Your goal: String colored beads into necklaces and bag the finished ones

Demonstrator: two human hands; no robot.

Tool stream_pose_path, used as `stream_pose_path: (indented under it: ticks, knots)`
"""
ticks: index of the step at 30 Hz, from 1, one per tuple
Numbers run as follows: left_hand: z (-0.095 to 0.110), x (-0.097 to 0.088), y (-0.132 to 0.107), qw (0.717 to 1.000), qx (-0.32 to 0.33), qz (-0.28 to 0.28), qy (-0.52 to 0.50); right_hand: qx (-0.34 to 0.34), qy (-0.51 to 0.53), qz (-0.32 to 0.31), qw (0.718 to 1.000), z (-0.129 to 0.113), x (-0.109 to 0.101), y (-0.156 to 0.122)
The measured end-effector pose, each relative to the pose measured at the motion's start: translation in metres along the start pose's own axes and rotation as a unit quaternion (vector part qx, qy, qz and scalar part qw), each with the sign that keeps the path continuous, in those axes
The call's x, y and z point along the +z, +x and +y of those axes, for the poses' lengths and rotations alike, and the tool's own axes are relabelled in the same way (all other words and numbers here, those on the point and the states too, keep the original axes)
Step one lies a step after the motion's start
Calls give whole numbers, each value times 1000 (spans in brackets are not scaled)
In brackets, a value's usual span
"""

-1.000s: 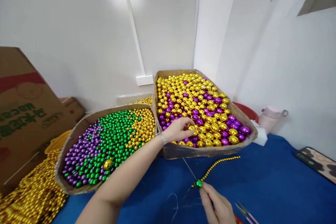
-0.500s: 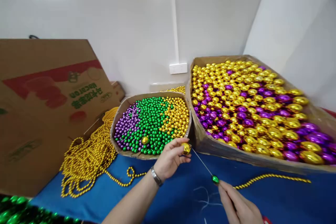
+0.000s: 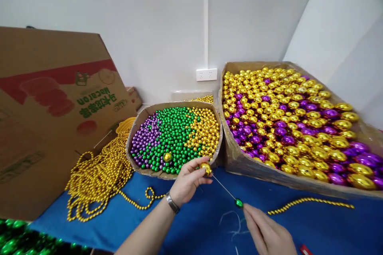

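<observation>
Nearby, bead boxes [image 3: 176, 137] & gold strands [image 3: 98, 175] crowd left hand [image 3: 187, 179] w/ gold bead [image 3: 206, 168].

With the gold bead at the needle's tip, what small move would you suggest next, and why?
Probably slide the gold bead down the needle toward the green bead. The left hand pinches it at the needle's tip, while the right hand holds the other end beside the green bead.
</observation>
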State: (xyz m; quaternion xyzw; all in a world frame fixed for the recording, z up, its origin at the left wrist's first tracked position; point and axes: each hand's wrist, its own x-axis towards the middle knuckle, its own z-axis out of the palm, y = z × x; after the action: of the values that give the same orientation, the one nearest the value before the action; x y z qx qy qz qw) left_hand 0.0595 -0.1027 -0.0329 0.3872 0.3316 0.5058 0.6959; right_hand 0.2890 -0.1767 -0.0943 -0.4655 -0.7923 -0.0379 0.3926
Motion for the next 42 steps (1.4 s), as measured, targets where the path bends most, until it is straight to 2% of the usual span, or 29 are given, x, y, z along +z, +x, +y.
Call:
stream_pose_path:
  ticks: [5, 10, 14, 18, 20, 24, 30, 34, 37, 42]
  knots:
    - [1, -4, -1, 997, 47, -2, 69, -28, -32, -8, 999, -1, -4, 3]
    - [1, -7, 0, 998, 47, 26, 44, -25, -30, -5, 999, 1, -1, 2]
    - [1, -8, -2, 997, 48, 14, 59, -27, -43, -16, 999, 2, 2, 0]
    - [-4, -3, -7, 992, 51, -2, 120, -27, -73, -20, 997, -2, 5, 3]
    - [-9, 0, -9, 990, 51, -5, 132, -14, -49, -21, 998, -5, 8, 6]
    - [-17, 2, -12, 997, 35, 3, 73, 34, 63, -56, 996, -8, 14, 8]
    - [-20, 2, -16, 992, 65, 23, 106, 36, 42, -25, 998, -4, 21, 0]
    - [-22, 3, -19, 998, 26, 14, 47, 51, 100, -59, 992, -7, 22, 1]
    - [-28, 4, -20, 1000, -11, -6, 9, 64, 119, -58, 989, -12, 23, 2]
    - [-37, 4, -21, 1000, -11, 10, -15, 146, 203, -124, 960, -14, 28, -2]
